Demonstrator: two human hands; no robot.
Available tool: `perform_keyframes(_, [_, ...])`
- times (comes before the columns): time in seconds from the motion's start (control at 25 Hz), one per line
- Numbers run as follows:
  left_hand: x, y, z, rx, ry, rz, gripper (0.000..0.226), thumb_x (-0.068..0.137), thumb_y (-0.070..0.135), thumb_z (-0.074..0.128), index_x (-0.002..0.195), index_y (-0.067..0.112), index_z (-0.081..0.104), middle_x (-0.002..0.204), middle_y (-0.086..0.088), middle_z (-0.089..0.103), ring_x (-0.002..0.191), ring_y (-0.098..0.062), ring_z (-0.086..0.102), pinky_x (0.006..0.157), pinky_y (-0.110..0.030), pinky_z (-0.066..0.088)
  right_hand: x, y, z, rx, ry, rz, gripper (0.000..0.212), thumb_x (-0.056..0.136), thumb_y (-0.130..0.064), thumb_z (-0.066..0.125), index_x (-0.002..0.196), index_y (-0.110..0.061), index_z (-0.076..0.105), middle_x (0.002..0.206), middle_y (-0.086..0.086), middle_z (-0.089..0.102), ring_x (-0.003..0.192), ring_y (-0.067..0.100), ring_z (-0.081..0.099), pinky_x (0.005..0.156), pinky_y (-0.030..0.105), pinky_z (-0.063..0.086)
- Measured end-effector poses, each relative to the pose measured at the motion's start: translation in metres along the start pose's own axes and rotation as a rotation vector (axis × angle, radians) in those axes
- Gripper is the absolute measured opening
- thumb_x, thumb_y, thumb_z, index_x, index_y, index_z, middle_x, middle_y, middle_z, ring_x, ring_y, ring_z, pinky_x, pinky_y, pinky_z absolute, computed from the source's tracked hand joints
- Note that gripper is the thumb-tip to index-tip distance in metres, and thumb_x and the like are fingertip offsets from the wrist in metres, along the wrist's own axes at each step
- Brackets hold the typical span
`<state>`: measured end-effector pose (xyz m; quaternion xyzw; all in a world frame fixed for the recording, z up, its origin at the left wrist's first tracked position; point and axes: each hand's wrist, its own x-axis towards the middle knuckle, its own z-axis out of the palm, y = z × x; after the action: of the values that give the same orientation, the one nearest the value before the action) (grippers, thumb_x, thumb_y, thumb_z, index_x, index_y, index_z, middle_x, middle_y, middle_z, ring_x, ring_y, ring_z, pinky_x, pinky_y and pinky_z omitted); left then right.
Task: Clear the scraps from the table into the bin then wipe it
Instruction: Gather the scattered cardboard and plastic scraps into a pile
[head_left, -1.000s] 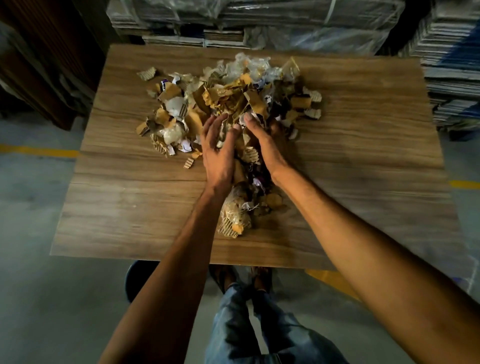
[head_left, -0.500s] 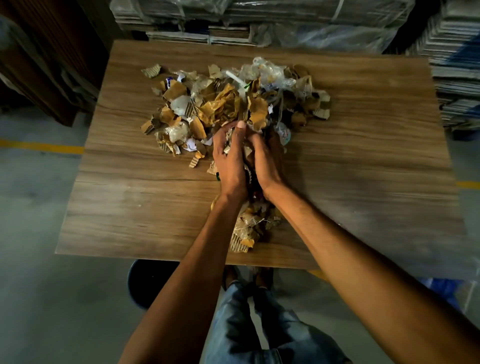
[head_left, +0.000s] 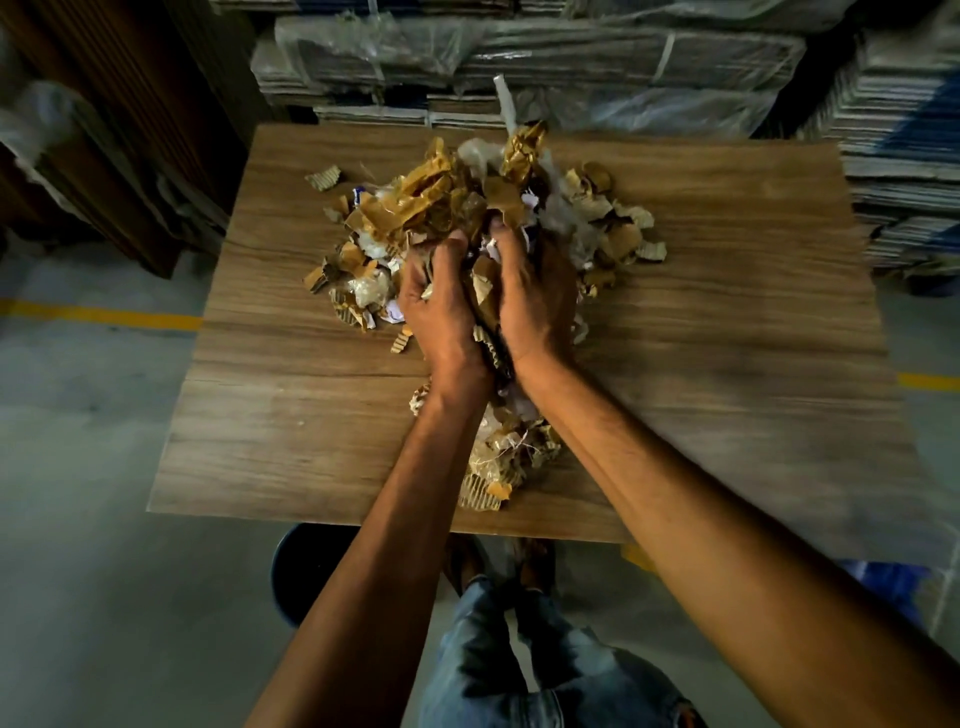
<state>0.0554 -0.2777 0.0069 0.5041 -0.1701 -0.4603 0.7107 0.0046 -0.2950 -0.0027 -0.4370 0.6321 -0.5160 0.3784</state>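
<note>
Both bare forearms reach forward and converge, with the wrists close together. The left hand and right hand face each other palm to palm, fingers curled inward, gripping a bundle of scraps between them.

Open table either side of the scraps; stacked bundles wall the far edge.

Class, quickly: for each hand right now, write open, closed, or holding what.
The left hand: closed, holding a bunch of scraps.
The right hand: closed, holding the same scraps from the other side.
</note>
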Motion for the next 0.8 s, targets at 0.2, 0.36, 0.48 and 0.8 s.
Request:
perform_keyframes(0.2, [0.007,0.018,-0.009,-0.023,-0.015,0.079,0.008,0.088,0.008,0.066,0.096,0.007,0.064,0.088,-0.003,0.065,0.083,-0.019,0.059,0.083,-0.042,0.052,-0.013,-0.021,0.004,0.019,-0.011,-0.059,0.048,0.087,-0.047,0.049,0.128,-0.021,0.051,0.117,0.004,0.067,0.102,0.025,0.065,0.086,0.051,0.055])
perform_keyframes(0.36, [0.009,0.021,-0.022,-0.057,0.037,0.009,0.050,0.094,-0.003,0.053,0.144,-0.003,0.048,0.107,-0.007,0.069,0.094,-0.021,0.064,0.083,-0.034,0.055,-0.024,-0.022,0.011,-0.063,-0.088,-0.214,0.056,0.095,-0.033,0.048,0.150,-0.031,0.039,0.149,0.006,0.053,0.124,0.023,0.058,0.096,0.046,0.053])
perform_keyframes(0.48, [0.017,0.014,-0.036,-0.058,0.030,-0.045,0.051,0.087,-0.001,0.056,0.138,-0.010,0.051,0.111,-0.015,0.066,0.100,-0.028,0.061,0.089,-0.040,0.051,-0.031,-0.013,0.015,-0.130,-0.120,-0.158,0.058,0.090,-0.042,0.040,0.142,-0.022,0.057,0.143,0.008,0.051,0.131,0.026,0.049,0.105,0.052,0.044])
perform_keyframes(0.8, [0.000,0.008,-0.026,0.142,0.034,-0.069,0.019,0.102,0.008,0.055,0.086,0.015,0.063,0.074,0.011,0.070,0.068,0.001,0.064,0.069,-0.017,0.053,-0.034,-0.010,0.005,0.003,-0.203,0.010,0.073,0.075,-0.082,0.061,0.128,-0.031,0.065,0.131,-0.009,0.067,0.126,0.009,0.059,0.110,0.042,0.045])
